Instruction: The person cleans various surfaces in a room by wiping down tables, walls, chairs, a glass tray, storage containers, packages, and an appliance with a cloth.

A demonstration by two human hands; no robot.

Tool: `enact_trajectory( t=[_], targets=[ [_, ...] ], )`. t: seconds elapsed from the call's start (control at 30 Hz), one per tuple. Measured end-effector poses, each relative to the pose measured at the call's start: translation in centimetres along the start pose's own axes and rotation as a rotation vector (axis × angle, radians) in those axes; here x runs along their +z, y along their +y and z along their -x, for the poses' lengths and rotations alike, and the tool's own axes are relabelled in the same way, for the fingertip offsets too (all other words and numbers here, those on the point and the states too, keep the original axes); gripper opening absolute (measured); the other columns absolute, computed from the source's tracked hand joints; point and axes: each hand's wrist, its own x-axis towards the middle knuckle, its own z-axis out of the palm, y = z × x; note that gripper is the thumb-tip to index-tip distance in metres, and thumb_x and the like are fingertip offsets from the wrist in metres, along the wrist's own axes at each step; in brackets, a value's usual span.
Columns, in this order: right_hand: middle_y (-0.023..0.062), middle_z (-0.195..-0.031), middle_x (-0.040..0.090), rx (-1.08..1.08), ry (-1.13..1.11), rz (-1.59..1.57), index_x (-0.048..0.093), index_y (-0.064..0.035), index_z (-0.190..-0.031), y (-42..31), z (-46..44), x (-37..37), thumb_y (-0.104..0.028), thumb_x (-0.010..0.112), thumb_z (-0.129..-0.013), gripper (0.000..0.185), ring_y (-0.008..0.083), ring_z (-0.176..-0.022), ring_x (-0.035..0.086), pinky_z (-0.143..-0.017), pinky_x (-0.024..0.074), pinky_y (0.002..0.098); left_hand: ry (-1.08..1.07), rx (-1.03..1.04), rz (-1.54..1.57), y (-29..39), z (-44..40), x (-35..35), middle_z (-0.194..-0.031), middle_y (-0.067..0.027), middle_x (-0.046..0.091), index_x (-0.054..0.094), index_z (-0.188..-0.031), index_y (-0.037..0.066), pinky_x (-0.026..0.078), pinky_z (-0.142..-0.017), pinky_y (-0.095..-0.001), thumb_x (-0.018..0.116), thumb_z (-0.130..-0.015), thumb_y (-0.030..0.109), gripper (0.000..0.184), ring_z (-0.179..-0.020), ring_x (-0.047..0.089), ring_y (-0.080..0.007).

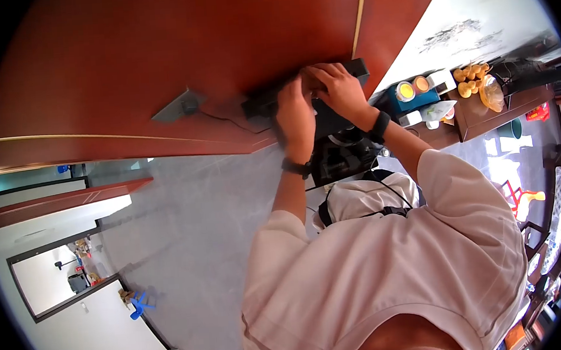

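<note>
A long black bar-shaped device (359,72) lies against a red-brown panel (187,45), and its exact kind does not show. My right hand (341,91) has its fingers bent over the bar's middle. Close beside it, my left hand (296,120) is closed at the bar, fingertips near those of the right. What lies between the fingertips is hidden. Left of the hands, a grey metal plate (175,109) with a dark knob-like part is fixed to the panel. A thin black cable (228,119) runs from there towards the bar.
Below my hands are a dark glossy object (338,161) and a pale bag (370,198). At right, a brown cabinet (504,112) carries jars, boxes and gourd-shaped items. A blue stool (140,305) stands by the left wall. Grey tiled floor (186,227) stretches between.
</note>
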Motion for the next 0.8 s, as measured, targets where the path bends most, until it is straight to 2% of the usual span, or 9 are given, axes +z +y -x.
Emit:
enact_trajectory(
  t=[0.17, 0.3, 0.5, 0.63, 0.8],
  targets=[
    [0.0082, -0.125, 0.063, -0.076, -0.055, -0.061, 0.062, -0.0105, -0.130, -5.3, -2.3, 4.4, -0.013, 0.077, -0.074, 0.058, 0.0308, -0.114, 0.059, -0.093, 0.0545, 0.0400, 0.044, -0.101, -0.138, -5.6, 0.6, -3.9, -0.117, -0.0140, 0.068, 0.062, -0.127, 0.009, 0.054, -0.085, -0.0452, 0.069, -0.089, 0.010, 0.039, -0.107, 0.064, -0.0367],
    [0.0067, -0.122, 0.065, -0.120, -0.044, -0.099, 0.065, -0.0110, -0.127, -7.9, -3.1, 7.2, -0.016, 0.076, -0.075, 0.053, 0.0295, -0.112, 0.061, -0.090, 0.0554, 0.0384, 0.078, -0.114, -0.032, -8.1, 0.6, -6.6, -0.111, -0.0188, 0.068, 0.063, -0.124, 0.008, 0.054, -0.084, -0.0452, 0.070, -0.091, 0.013, 0.035, -0.103, 0.064, -0.0388],
    [0.0071, -0.125, 0.065, -0.100, -0.058, -0.156, 0.064, -0.0117, -0.128, -7.2, -2.9, 6.2, -0.015, 0.075, -0.077, 0.052, 0.0295, -0.116, 0.060, -0.092, 0.0546, 0.0390, 0.029, -0.121, -0.167, -7.0, 0.7, -6.6, -0.112, -0.0159, 0.069, 0.062, -0.125, 0.008, 0.054, -0.084, -0.0449, 0.071, -0.090, 0.015, 0.036, -0.106, 0.064, -0.0376],
    [0.0078, -0.129, 0.062, -0.025, -0.085, -0.122, 0.061, -0.0108, -0.131, -5.5, -2.2, 3.8, -0.011, 0.075, -0.076, 0.057, 0.0310, -0.118, 0.059, -0.095, 0.0536, 0.0402, -0.015, -0.016, -0.138, -5.2, 0.1, -5.1, -0.115, -0.0138, 0.069, 0.062, -0.124, 0.008, 0.053, -0.086, -0.0451, 0.072, -0.087, 0.015, 0.038, -0.108, 0.062, -0.0351],
    [0.0093, -0.129, 0.062, 0.020, -0.043, -0.075, 0.060, -0.0118, -0.133, -1.4, -0.7, 0.9, -0.010, 0.075, -0.075, 0.060, 0.0331, -0.118, 0.059, -0.097, 0.0525, 0.0411, -0.055, 0.091, -0.105, -2.4, -0.7, -1.3, -0.112, -0.0141, 0.069, 0.063, -0.123, 0.007, 0.054, -0.084, -0.0464, 0.070, -0.086, 0.014, 0.038, -0.104, 0.063, -0.0364]
  ],
)
